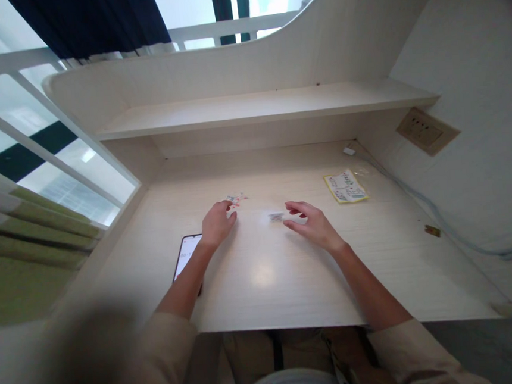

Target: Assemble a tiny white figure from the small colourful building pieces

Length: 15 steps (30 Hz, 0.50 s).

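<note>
My left hand [216, 224] rests on the pale wooden desk [264, 287], fingers curled, its tips next to a small cluster of colourful little pieces [237, 199]. Whether it pinches one of them I cannot make out. My right hand [311, 223] hovers low over the desk with fingers apart and slightly bent, holding nothing. Just left of its fingertips lies a tiny pale object [275, 216], too small to name.
A phone [187, 255] with a lit screen lies under my left forearm. A yellow-edged printed sheet [346, 186] lies at the back right. A small brown item [432, 230] and a cable [437, 215] sit by the right wall, below a wall socket [427, 131]. A shelf [266, 107] spans the back.
</note>
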{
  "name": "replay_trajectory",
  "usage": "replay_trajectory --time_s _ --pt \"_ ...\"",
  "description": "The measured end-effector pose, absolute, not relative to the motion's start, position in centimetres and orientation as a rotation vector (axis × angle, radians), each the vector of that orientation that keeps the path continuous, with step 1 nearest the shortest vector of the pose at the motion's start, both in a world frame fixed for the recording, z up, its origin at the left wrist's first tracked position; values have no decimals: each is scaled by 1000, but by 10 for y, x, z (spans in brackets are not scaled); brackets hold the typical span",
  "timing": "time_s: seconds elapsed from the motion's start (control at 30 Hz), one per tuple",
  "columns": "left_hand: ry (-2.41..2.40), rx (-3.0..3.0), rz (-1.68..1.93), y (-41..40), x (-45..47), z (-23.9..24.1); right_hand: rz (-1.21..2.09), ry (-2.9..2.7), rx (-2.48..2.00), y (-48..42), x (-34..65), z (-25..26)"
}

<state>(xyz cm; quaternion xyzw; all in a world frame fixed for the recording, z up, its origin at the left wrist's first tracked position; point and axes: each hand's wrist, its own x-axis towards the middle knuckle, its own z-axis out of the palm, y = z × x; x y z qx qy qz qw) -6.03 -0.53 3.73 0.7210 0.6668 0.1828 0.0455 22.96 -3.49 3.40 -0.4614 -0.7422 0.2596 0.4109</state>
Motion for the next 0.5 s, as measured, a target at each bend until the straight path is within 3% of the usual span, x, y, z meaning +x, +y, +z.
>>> replay_trajectory --time_s 0.5 --pt "1975 2397 281 42 -60 28 645 -1798 -1148 -33 236 29"
